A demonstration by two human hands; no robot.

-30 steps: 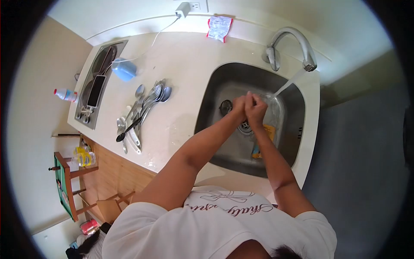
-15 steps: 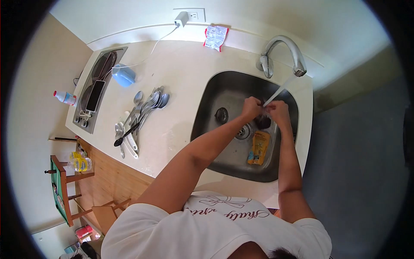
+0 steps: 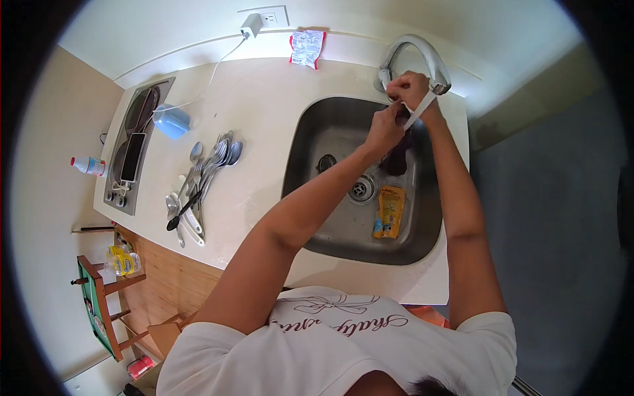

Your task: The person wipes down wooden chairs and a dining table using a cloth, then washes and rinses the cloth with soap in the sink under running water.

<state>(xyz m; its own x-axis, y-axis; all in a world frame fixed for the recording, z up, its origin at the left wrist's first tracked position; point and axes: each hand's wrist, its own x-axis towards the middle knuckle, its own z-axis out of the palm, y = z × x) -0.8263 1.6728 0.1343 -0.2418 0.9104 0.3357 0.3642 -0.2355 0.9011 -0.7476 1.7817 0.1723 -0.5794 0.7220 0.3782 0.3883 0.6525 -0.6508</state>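
Countertop point(image 3: 264, 119): we see it pale, with a pile of metal cutlery point(image 3: 214, 162) left of the sink point(image 3: 422, 218).
Faucet point(image 3: 432, 59): it arches at the sink's far edge, sending down a water stream point(image 3: 420, 111).
Dark maroon cloth point(image 3: 396, 158): it hangs inside the sink, toward its far right.
Left hand point(image 3: 384, 134): it grasps the cloth's upper part.
Right hand point(image 3: 413, 91): its fingers curl over the sink's far edge; we cannot tell whether they pinch the cloth.
Wet handling: we judge it soft, limp, slippery and heavier for the water, hardly fragile; we would take bunched upper folds.
Change: half a second ago, we see both hands lower in the sink; now they are nearer its far edge, while the yellow pouch point(image 3: 389, 211) stays inside.
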